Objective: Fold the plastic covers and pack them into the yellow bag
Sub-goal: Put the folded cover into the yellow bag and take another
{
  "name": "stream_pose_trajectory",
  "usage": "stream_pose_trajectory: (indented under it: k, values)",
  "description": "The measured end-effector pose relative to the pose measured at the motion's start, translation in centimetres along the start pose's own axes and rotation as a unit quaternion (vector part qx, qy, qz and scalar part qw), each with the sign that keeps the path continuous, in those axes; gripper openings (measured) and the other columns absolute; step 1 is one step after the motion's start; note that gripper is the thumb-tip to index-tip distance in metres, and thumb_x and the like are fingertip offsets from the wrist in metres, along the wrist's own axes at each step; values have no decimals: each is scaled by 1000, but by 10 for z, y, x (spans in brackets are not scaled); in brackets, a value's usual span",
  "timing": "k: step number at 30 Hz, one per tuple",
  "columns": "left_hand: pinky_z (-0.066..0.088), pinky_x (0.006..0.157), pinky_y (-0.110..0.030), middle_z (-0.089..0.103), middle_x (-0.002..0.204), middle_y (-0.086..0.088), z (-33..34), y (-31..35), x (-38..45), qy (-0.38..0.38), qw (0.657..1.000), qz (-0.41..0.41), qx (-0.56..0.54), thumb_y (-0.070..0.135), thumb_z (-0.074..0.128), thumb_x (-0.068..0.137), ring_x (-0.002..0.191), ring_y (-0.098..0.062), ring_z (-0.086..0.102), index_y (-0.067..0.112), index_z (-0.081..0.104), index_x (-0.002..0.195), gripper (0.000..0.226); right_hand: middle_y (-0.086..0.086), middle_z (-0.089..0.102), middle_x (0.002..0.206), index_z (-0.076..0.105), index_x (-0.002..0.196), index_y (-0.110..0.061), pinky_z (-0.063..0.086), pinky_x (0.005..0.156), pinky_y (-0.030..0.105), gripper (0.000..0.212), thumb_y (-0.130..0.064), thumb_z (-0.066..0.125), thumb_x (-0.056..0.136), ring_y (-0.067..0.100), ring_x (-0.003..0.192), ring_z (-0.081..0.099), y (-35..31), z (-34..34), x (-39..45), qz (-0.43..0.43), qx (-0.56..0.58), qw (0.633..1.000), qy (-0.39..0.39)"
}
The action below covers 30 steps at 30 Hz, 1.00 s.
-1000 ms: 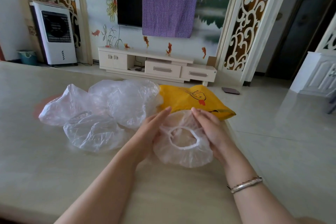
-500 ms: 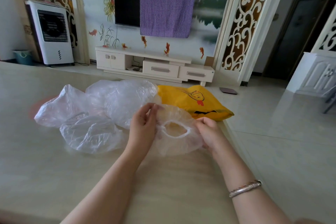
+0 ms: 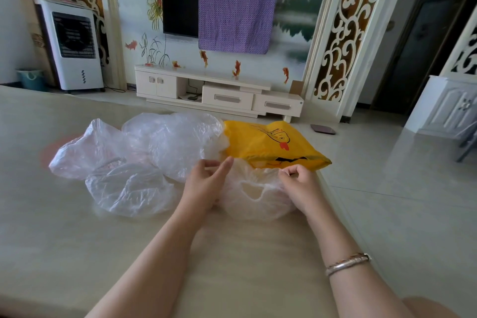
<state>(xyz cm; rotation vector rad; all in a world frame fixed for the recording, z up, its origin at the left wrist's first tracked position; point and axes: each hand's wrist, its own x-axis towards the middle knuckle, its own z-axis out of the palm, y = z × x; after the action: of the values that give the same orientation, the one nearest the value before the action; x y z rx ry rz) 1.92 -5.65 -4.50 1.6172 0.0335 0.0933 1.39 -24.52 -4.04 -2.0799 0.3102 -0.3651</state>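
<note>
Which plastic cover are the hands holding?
The cover nearest the person, just in front of the yellow bag. Both the left hand and right hand grip it; the other covers lie untouched to the left.

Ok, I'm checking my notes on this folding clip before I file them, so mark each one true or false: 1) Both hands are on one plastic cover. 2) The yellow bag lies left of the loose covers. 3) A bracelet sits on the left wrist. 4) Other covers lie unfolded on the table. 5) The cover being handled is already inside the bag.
1) True: the left hand and right hand both hold the plastic cover.
2) False: the yellow bag lies right of the loose covers.
3) False: the bracelet is on the right wrist.
4) True: they lie crumpled on the table.
5) False: it lies on the table in front of the bag.
</note>
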Motion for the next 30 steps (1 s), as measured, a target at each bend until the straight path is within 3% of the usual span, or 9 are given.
stream_pose_trajectory:
  k: [3,7,11,15,19,22,24,26,30]
  values:
    - [56,67,-28,61,115,-2,-1,2,0,-88,985,-31,-147,29,75,82,94,-15,68,18,48,131,57,7,63,98,50,99,-20,54,71,37,7,-18,54,94,22,84,64,0,0,3,12,32,999,14]
    - [54,57,-16,54,120,2,3,-4,0,-54,995,82,10,-8,64,81,92,-8,60,20,46,133,62,7,64,98,47,108,-26,56,62,41,22,-8,48,94,29,78,67,0,1,2,1,21,1000,22]
    - [48,44,-16,52,124,-1,0,-9,4,0,992,110,62,-17,52,74,89,-26,62,23,55,119,61,5,61,85,47,110,-27,51,58,38,27,-6,45,93,25,69,62,3,1,-1,-31,-45,998,25]
    - [57,66,-34,47,123,5,-4,-7,-1,34,978,135,154,-2,57,77,87,-18,63,31,60,106,44,0,60,92,48,112,-27,55,70,45,26,-10,50,92,24,81,61,4,2,-5,-62,-150,987,0]
    - [44,66,-30,39,130,19,2,-1,-13,80,912,193,352,30,59,84,113,-13,45,38,52,121,38,-2,53,107,47,119,-27,41,62,31,27,-18,51,94,21,90,57,2,-8,-9,-83,-284,954,41]
    - [42,72,-26,51,124,15,4,-2,-14,98,883,264,377,22,56,88,116,-14,38,30,60,119,32,-2,48,121,58,113,-22,41,74,27,22,-17,52,93,19,104,52,2,-11,-10,-147,-283,944,79]
    - [41,82,-26,63,113,11,5,-6,-9,55,870,344,349,9,57,87,111,-17,46,23,68,111,30,-4,49,129,63,116,-20,40,89,21,27,-11,48,94,15,116,50,0,-6,-9,-194,-211,958,31]
    - [42,96,-33,65,120,10,7,-12,-3,-19,844,381,376,7,56,89,118,-19,48,21,68,117,34,-5,42,147,56,133,-20,28,107,20,36,-12,42,100,12,137,36,-2,1,-12,-210,-223,951,-47]
    - [16,117,-32,28,157,13,8,-23,4,-135,817,275,489,31,39,101,147,-12,15,28,33,149,49,-4,10,163,21,154,-22,7,120,33,49,-28,29,106,12,150,3,4,6,-18,-168,-335,913,-161]
